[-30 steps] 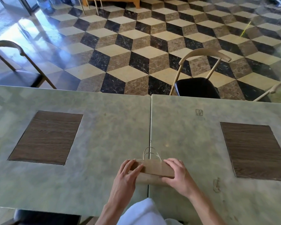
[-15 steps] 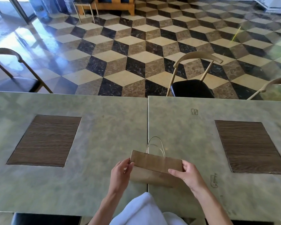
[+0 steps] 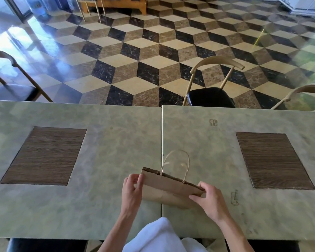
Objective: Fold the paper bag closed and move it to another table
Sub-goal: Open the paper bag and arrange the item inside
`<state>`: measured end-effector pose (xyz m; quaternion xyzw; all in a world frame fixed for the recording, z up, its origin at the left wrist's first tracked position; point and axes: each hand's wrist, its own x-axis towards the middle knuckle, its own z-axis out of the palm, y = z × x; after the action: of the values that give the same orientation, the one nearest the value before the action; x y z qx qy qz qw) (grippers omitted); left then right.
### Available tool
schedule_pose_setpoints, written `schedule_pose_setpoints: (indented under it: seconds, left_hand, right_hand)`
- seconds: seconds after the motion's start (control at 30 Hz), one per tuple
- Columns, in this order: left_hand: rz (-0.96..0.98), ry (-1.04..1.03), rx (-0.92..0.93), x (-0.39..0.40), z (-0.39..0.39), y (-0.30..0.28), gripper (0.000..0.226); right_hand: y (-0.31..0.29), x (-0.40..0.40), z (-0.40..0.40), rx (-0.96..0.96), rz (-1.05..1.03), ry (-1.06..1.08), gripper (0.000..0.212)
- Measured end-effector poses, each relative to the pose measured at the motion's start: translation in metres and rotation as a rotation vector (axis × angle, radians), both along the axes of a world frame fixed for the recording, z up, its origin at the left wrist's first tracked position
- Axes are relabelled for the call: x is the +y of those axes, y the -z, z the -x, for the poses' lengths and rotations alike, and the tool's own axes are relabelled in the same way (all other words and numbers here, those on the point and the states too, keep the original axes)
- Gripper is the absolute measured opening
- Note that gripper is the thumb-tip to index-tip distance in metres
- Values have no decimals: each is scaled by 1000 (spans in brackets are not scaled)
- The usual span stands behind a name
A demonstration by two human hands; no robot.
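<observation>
Raised off the tabletop since the earlier frames, the paper bag (image 3: 168,188) now stands tilted at lower centre of the frame, straddling the seam between the left table (image 3: 102,160) and the right table (image 3: 216,157), its twine handles (image 3: 176,161) sticking up. Left hand (image 3: 132,192) pinches the bag's left edge; right hand (image 3: 210,200) pinches its right top corner. Judging by the crease across the body, folding looks begun, yet the mouth appears unfolded; closing it and the carry to another table remain.
</observation>
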<state>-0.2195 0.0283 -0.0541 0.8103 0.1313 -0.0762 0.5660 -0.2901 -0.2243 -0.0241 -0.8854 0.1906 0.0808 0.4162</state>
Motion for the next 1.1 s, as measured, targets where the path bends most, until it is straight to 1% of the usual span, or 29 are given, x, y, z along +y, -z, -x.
schedule_pose_setpoints:
  seconds: [0.07,0.13,0.17,0.27,0.3,0.33,0.4,0.5,0.63,0.7,0.8,0.93,1.0,1.1]
  left_hand:
    - [50,-16,37,-2,-1,-6,33]
    - [87,-28,55,-5,-3,-17,44]
    - [85,-19,58,-7,-5,-24,44]
    - [9,50,79,-12,-9,-41,26]
    - [-28,78,82,-13,-10,-44,23]
    - [-60,104,81,-13,-10,-45,24]
    - [-116,146,74,-12,-7,-44,34]
    - [-188,151,84,-11,-4,-46,45]
    - [-217,129,109,-13,1,-54,52]
    - [-335,154,153,-14,2,-59,58]
    - [-483,206,182,-12,0,-64,67]
    - [-503,252,175,-5,-6,-66,70]
    - [-504,271,181,-5,-5,-66,66]
    - [-442,266,158,-8,-3,-65,58]
  right_hand:
    - [1,3,3,-47,69,-18,38]
    - [1,4,5,-73,103,-27,38]
    - [1,4,5,-74,113,-40,35]
    - [0,4,6,-68,129,-77,34]
    - [0,4,6,-69,129,-75,33]
    - [-1,4,5,-72,124,-68,31]
    - [-1,3,4,-73,100,-51,27]
    - [0,3,3,-68,94,-43,28]
    - [2,6,5,-100,112,-33,43]
    - [3,9,6,-122,109,-11,49]
    - [6,12,9,-120,103,23,50]
    - [6,12,8,-112,94,56,46]
    - [6,10,7,-119,80,58,40]
    - [6,10,4,-124,53,48,30]
